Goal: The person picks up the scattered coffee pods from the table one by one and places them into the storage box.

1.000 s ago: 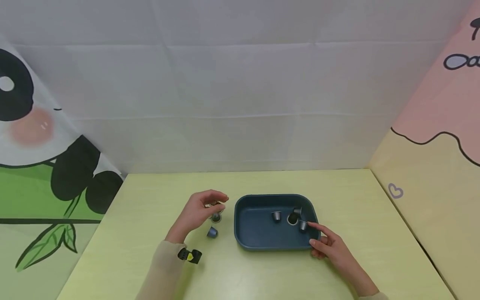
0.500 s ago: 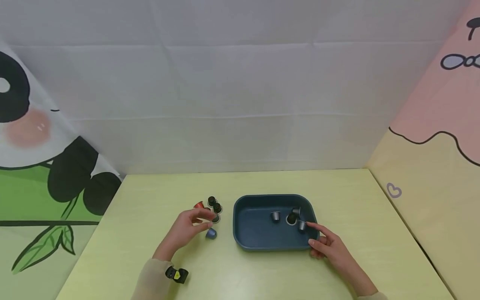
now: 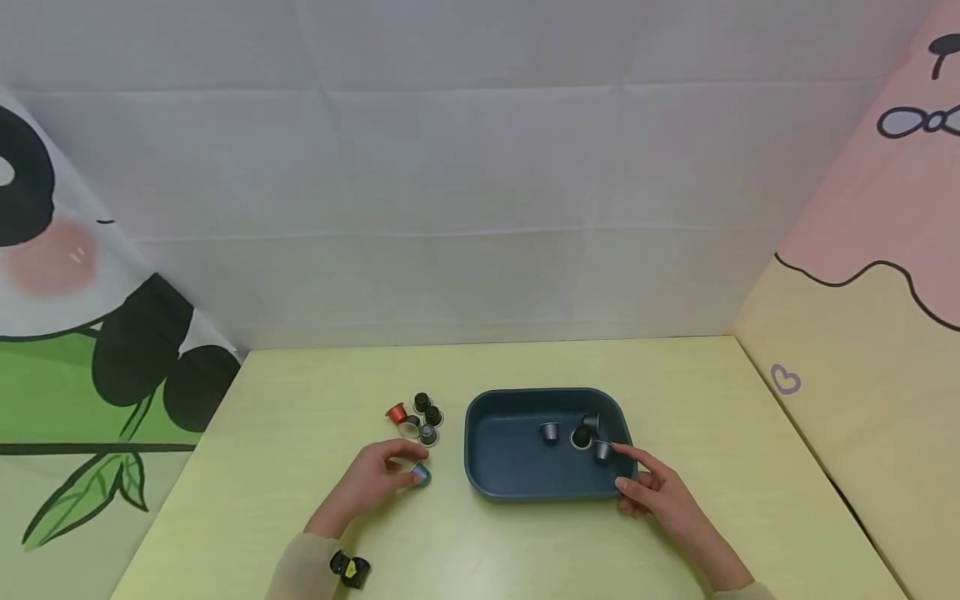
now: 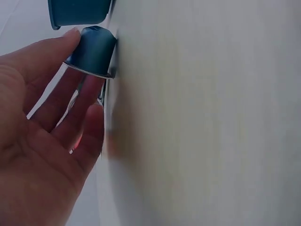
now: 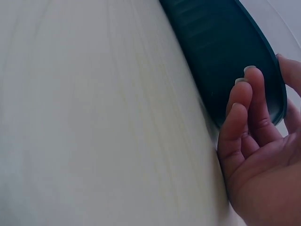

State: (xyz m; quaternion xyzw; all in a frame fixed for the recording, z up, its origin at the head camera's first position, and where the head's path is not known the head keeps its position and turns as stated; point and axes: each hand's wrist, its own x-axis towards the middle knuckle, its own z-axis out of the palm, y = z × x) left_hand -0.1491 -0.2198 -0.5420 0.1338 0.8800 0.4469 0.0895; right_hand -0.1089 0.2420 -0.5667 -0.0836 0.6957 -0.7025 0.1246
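Observation:
In the head view my left hand (image 3: 382, 479) is low over the table, left of the tray. Its thumb and fingers pinch a blue coffee capsule (image 3: 422, 474); in the left wrist view the thumb lies against the side of this capsule (image 4: 93, 52), fingers behind it. My right hand (image 3: 656, 487) grips the dark blue tray (image 3: 525, 498) at its right front corner. The index finger reaches over the rim, while other fingers bend against the outer wall. Inside the tray sit a silver-grey capsule (image 3: 550, 432), another silver-grey capsule (image 3: 603, 451) and a black capsule (image 3: 581, 437).
Beyond my left hand several capsules stand or lie in a cluster, among them a red capsule (image 3: 396, 413) and a black capsule (image 3: 422, 402). The pale yellow table (image 3: 465, 550) meets a white cloth wall (image 3: 480, 283) behind and printed panels at both sides.
My left hand has come back from above the capsule cluster, down and toward me, and now pinches the blue capsule. The right hand stays at the tray's corner.

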